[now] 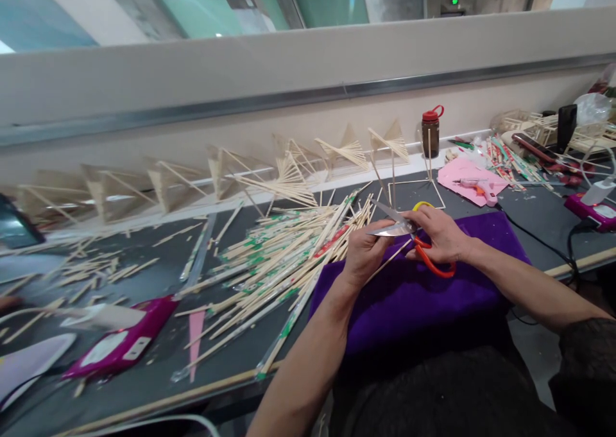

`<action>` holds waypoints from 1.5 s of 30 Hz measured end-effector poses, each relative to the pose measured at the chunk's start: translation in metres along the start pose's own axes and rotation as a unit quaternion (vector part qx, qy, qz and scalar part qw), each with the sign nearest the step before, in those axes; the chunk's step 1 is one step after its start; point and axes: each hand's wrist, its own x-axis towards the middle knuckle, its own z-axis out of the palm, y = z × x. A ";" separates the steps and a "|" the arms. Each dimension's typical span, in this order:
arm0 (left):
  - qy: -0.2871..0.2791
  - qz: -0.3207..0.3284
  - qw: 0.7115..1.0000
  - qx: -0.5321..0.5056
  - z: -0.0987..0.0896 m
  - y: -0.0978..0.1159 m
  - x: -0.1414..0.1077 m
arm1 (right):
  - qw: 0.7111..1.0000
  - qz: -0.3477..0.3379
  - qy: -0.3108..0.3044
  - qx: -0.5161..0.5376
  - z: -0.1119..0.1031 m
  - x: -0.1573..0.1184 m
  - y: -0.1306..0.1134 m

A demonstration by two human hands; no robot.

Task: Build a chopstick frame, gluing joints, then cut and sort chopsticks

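Note:
My right hand (440,231) grips scissors (397,225) with a yellow and a red handle loop; their metal blades are spread and point left. Close to the blades is my left hand (363,251), its fingers closed. A thin wooden chopstick (386,262) runs slantwise from beneath that hand towards the scissors' pivot; the left fingertips are partly hidden. Both hands are above a purple cloth (414,302) over my lap and the table edge. Just left lies a big pile of chopsticks (283,251), many in clear and green wrappers.
Fan-shaped stick structures (341,151) line the wall. A brown bottle (430,135) with a red lid stands behind a thin stick frame (416,182). To the right, a glue gun (476,185) rests on pink paper (459,169). Magenta power strips (128,341) and cables lie at both sides.

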 end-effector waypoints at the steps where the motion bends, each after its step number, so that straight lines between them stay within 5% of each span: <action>1: -0.002 -0.003 1.000 0.005 0.000 0.002 0.000 | 1.000 0.000 0.000 -0.002 0.000 0.000 0.000; 23: -0.038 -0.056 0.996 -0.051 0.003 0.012 0.001 | 0.997 0.000 -0.032 0.068 0.000 -0.003 0.005; 31: -0.036 -0.046 0.997 -0.045 0.003 0.017 0.002 | 0.993 0.093 -0.038 0.063 0.003 -0.003 0.001; 35: 0.008 -0.066 0.991 -0.114 0.001 0.020 0.004 | 0.992 0.108 0.019 0.068 0.001 -0.002 0.004; 39: 0.063 -0.121 0.954 -0.267 -0.010 0.019 0.013 | 0.988 0.124 0.067 0.059 -0.004 -0.002 0.007; 45: 0.194 -0.109 0.885 -0.409 -0.045 0.011 0.028 | 0.992 0.123 0.002 0.012 -0.010 0.000 0.008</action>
